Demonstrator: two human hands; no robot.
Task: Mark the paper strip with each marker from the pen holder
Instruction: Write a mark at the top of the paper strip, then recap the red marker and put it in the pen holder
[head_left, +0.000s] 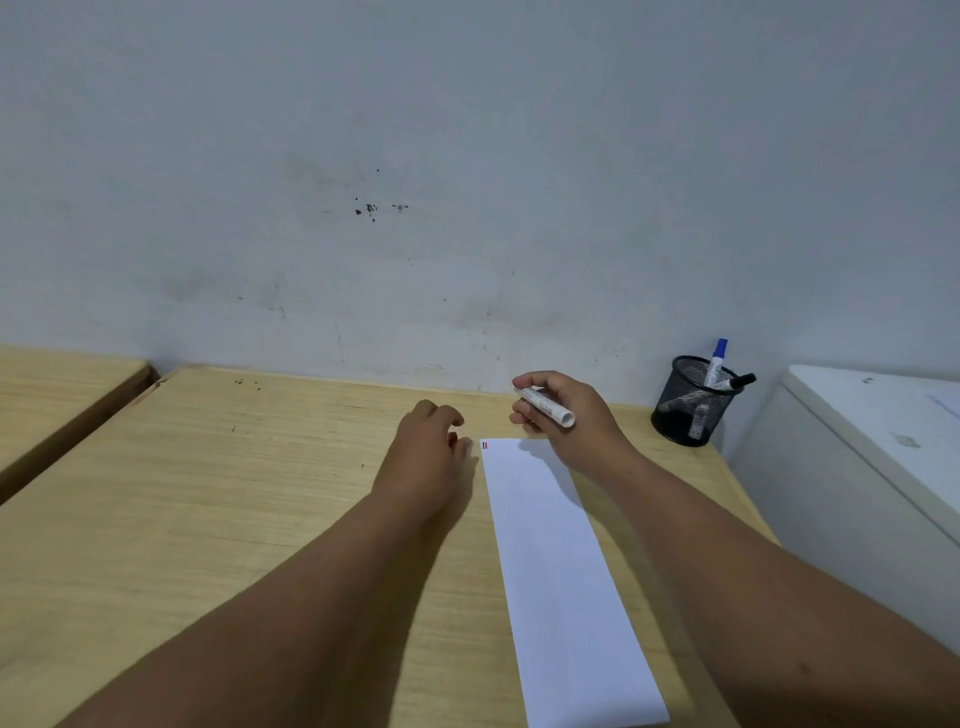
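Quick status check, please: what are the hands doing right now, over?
Right hand holds a marker above the paper strip. Left hand curled by strip's top corner, something small and red inside. Two markers in pen holder. Nothing in the way.

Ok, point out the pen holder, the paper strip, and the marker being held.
pen holder (687, 410), head view, on its black mesh wall.
paper strip (561, 571), head view, on the bare white middle.
marker (545, 407), head view, on the white barrel held in the right hand (571, 415).

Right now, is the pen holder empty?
No, the pen holder has two markers in it, one with a blue cap and one with a black cap.
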